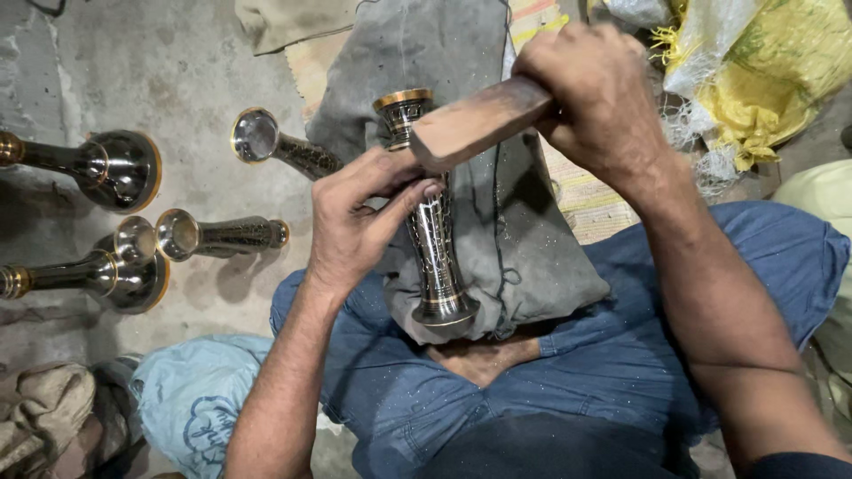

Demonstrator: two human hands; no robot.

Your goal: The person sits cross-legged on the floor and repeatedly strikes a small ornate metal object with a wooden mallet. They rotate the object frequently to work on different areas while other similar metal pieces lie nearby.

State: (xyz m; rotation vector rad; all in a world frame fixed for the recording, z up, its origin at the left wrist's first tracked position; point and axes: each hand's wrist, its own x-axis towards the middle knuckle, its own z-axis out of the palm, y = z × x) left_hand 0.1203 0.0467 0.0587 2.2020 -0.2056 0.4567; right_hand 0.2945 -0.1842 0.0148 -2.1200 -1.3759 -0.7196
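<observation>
Here the engraved metal vase (432, 235) lies on a grey cloth (524, 239) over the lap, left hand (359, 222) pinching a tool against it; beside it, right hand (595, 93) clenches a wooden mallet (479, 122). Likely stiff, slick, best gripped mid-stem.

Vase (433, 253): polished metal, glossy, dark engraved bands, brass-toned rim. Wooden block (479, 120): matt, worn smooth, brown. Grey cloth (524, 248) beneath the vase: coarse, matt, dusted with fine specks. Metal vases at 9 o'clock (115, 168): same mirror gloss. Concrete floor (169, 71): rough, dull. Woven plastic sack at 2 o'clock (763, 80): yellow, frayed.
</observation>
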